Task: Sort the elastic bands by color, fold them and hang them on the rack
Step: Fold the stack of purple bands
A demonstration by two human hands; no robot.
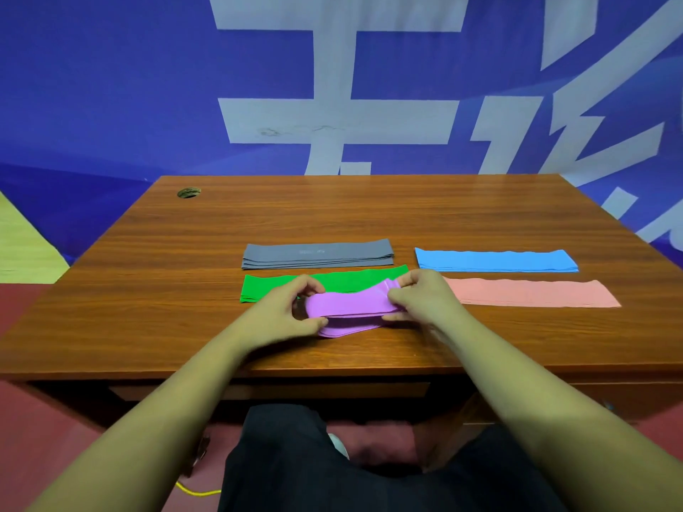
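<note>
A purple elastic band (pixel 349 308) is held just above the wooden table (pixel 166 290), folded into several layers. My left hand (pixel 286 312) pinches its left end between thumb and fingers. My right hand (pixel 421 295) grips its right end. Flat on the table lie four sorted stacks: grey bands (pixel 318 253) at the back centre, green bands (pixel 343 280) just behind my hands, blue bands (pixel 495 260) at the back right, pink bands (pixel 532 293) in front of the blue ones. No rack is in view.
A round cable hole (pixel 189 192) sits in the table's far left corner. A blue banner wall (pixel 111 86) stands right behind the table. My dark-clothed lap (pixel 314 467) is under the front edge, with a yellow cable (pixel 196 491) on the red floor.
</note>
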